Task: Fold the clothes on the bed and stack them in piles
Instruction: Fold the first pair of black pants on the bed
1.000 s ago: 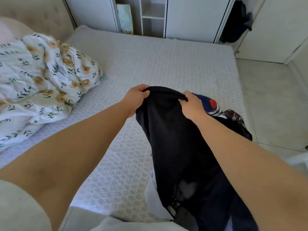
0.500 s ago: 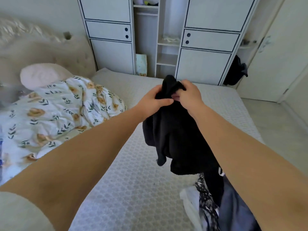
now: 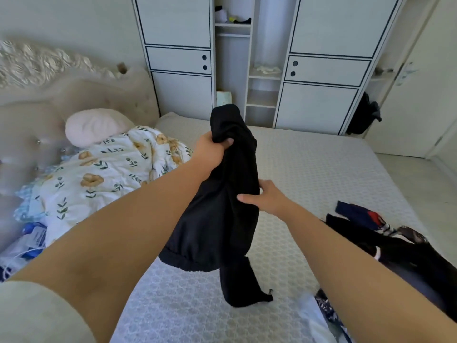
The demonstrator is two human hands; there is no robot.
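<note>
A black garment [image 3: 217,226] hangs in the air above the bed [image 3: 309,169], bunched at the top, with an elastic hem and a loose end trailing down to the mattress. My left hand [image 3: 210,151] grips its upper bunch. Lower down, my right hand [image 3: 264,198] holds the garment's right edge, thumb in front and fingers behind the cloth. A heap of unfolded dark clothes [image 3: 385,246] lies on the bed at the right, with a navy and red piece on top.
A crumpled floral duvet [image 3: 108,174] and a pink pillow [image 3: 95,126] fill the bed's left side by the padded headboard. White wardrobes [image 3: 321,63] stand behind the bed. A dark bag [image 3: 363,115] hangs at the right near a door.
The garment has been lifted off the heap and now hangs free. My right hand left the top and slid down to its right edge. The view rose toward the wardrobes.
</note>
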